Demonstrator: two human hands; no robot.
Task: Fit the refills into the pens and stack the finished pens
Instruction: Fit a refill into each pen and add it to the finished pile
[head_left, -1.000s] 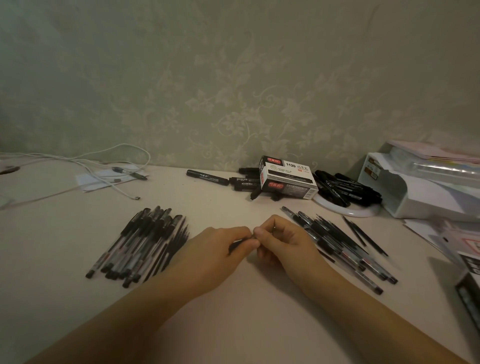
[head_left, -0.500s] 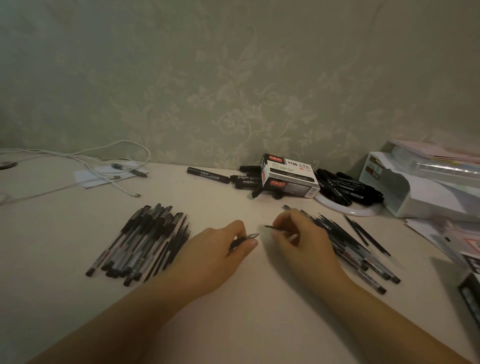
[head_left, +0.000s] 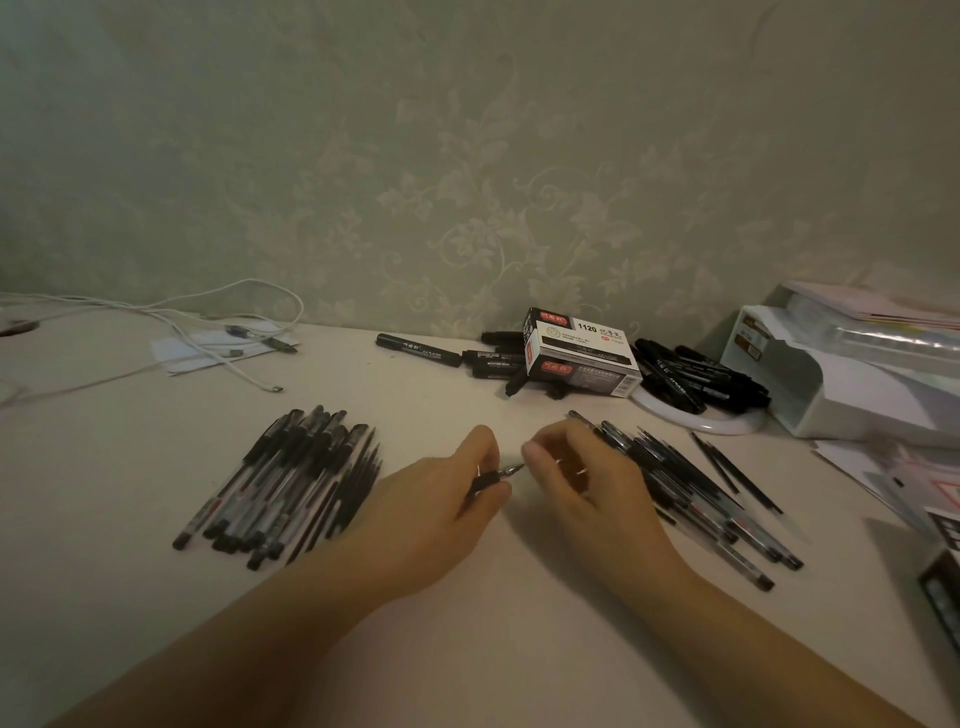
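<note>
My left hand (head_left: 436, 504) grips a black pen (head_left: 491, 477) whose metal tip points right. Just right of that tip is my right hand (head_left: 587, 483), fingers curled and thumb an inch from the tip; whether it holds anything is unclear. A neat pile of black-capped pens (head_left: 291, 478) lies left of my left hand. A looser pile of clear pens (head_left: 696, 493) spreads out beside and partly under my right hand. A few thin black refills (head_left: 737, 473) lie on the table beyond that pile.
A marker box (head_left: 582, 353) stands by the wall among loose black markers (head_left: 415, 349), with more markers on a white plate (head_left: 727, 423). White cables (head_left: 208, 338) lie at far left. A white organiser (head_left: 852, 395) and papers (head_left: 883, 467) crowd the right side.
My hands, joined at the pen a second ago, came apart. My right hand moved right toward the loose pile, then its fingers came back near the tip. My left hand kept the pen.
</note>
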